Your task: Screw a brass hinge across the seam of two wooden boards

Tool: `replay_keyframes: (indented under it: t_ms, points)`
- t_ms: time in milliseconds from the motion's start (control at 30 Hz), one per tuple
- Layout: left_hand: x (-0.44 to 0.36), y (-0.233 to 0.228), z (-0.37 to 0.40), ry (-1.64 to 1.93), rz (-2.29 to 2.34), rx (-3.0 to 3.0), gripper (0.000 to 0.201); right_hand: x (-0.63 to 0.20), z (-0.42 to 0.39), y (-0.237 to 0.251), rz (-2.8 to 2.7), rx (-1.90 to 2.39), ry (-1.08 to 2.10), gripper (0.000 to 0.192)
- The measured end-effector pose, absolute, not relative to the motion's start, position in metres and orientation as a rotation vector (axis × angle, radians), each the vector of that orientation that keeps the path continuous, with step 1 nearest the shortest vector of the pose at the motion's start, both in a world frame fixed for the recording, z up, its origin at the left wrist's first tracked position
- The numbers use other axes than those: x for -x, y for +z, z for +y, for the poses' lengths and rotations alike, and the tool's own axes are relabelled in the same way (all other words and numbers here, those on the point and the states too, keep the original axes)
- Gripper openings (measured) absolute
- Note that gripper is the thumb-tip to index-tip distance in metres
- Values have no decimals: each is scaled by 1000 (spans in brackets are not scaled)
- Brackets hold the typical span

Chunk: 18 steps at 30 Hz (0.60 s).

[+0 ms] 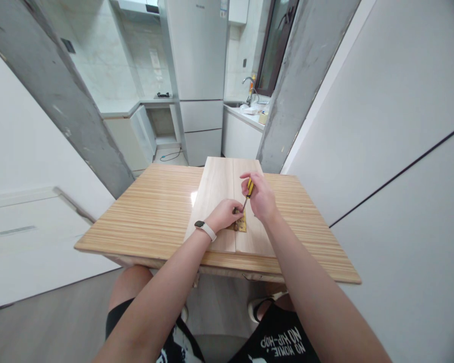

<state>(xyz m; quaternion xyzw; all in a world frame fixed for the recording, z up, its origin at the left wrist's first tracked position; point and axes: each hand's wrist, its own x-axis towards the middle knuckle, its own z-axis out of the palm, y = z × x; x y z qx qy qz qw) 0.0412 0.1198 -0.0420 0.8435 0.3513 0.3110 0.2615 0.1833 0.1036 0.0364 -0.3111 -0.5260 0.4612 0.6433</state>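
Note:
Two pale wooden boards (219, 186) lie side by side on the striped wooden table (151, 212), their seam running away from me. A brass hinge (242, 225) sits across that seam near the boards' near end. My right hand (261, 196) grips a yellow-and-black screwdriver (249, 190), its tip pointing down at the hinge. My left hand (225, 214), with a white band on the wrist, rests on the left board and pinches at the hinge's left side, where the fingers hide part of it.
The table's near edge (219, 264) is just above my knees. A grey concrete pillar (302, 75) stands behind the table at right, another at left (60, 96). A white wall panel (401, 151) lines the right side. Beyond are a fridge (199, 75) and a sink counter (249, 113).

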Motion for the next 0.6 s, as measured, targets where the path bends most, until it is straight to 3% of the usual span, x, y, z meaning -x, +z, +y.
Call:
replay_keyframes:
  t_ms: [400, 600]
  points:
    - [-40, -41, 120, 806, 961, -2266, 9, -180, 95, 27, -1191, 834, 854, 28]
    - [-41, -42, 121, 809, 954, -2255, 11, -179, 94, 33, -1196, 751, 964, 24]
